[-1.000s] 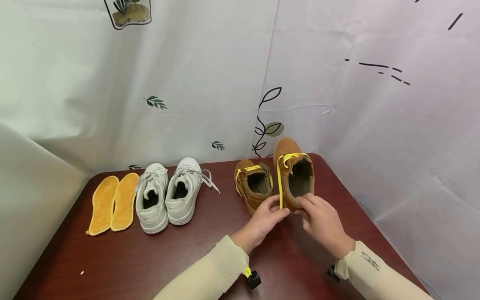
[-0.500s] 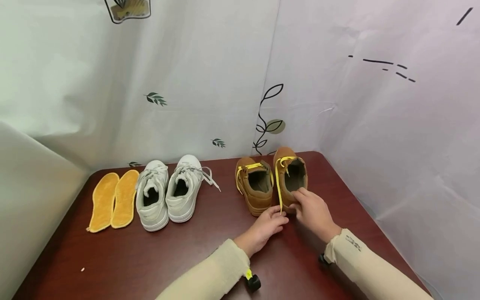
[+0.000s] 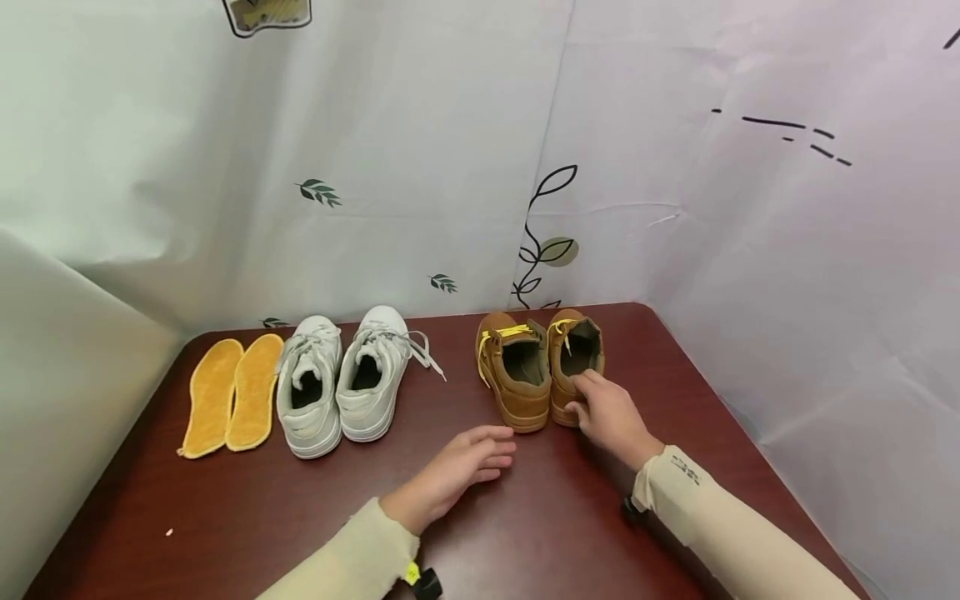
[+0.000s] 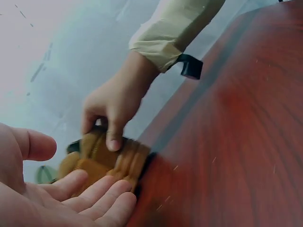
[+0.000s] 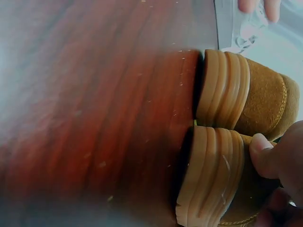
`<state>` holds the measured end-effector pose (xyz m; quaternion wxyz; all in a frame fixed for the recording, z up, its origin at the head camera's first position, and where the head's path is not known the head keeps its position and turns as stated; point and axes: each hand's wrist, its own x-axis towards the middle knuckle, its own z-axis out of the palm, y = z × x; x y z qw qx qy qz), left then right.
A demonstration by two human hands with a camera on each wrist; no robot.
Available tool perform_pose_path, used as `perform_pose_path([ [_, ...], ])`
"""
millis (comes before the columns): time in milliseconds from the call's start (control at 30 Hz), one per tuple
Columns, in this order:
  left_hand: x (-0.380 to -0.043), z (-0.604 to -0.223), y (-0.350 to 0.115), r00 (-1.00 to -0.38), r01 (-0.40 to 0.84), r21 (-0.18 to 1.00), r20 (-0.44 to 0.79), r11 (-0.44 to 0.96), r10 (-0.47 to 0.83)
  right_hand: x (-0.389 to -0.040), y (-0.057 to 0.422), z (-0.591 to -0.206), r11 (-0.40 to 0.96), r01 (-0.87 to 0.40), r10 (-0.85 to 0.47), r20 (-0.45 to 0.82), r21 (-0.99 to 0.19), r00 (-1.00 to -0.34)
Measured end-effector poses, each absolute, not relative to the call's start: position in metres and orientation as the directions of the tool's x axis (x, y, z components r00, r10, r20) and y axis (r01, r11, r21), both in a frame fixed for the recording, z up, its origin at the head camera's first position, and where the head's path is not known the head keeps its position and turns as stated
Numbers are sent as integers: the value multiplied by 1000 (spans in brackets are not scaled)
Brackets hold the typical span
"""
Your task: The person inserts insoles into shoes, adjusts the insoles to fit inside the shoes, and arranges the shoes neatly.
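Note:
My right hand pinches the heel collar of the right brown suede shoe, thumb outside and fingers at the opening. Yellow laces run across that shoe, and its sole stands on the table. Close against its left side is the other brown shoe, also yellow-laced. In the right wrist view my thumb presses on the heel of the nearer shoe, beside its mate. My left hand hovers in front of the left brown shoe, fingers extended and apart from it. The left wrist view shows that palm holding nothing.
White sneakers with grey laces stand left of the brown pair. Two yellow insoles lie flat at the table's left. The dark red table meets a white curtain behind and at the right. A small white speck lies front left.
The right brown shoe has come down and back beside its mate, with my right hand still on its heel. My left hand has let go of its lace and withdrawn to the left.

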<state>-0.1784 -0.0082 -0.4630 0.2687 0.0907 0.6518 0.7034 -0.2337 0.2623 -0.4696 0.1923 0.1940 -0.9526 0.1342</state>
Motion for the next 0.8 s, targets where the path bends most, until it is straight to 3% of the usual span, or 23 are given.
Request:
perform_pose_path([
  [400, -172, -450, -74, -874, -187, 982, -156, -22, 461, -231, 260, -448, 928, -324, -289, 193, -183, -938],
  [633, -168, -446, -98, -898, -164, 986, -144, -11, 416, -231, 252, -434, 916, -374, -313, 327, -143, -892],
  [800, -170, -444, -102, -909, -148, 989, -138, 5, 394, -242, 259, -421, 889, -399, -308, 349, -226, -885],
])
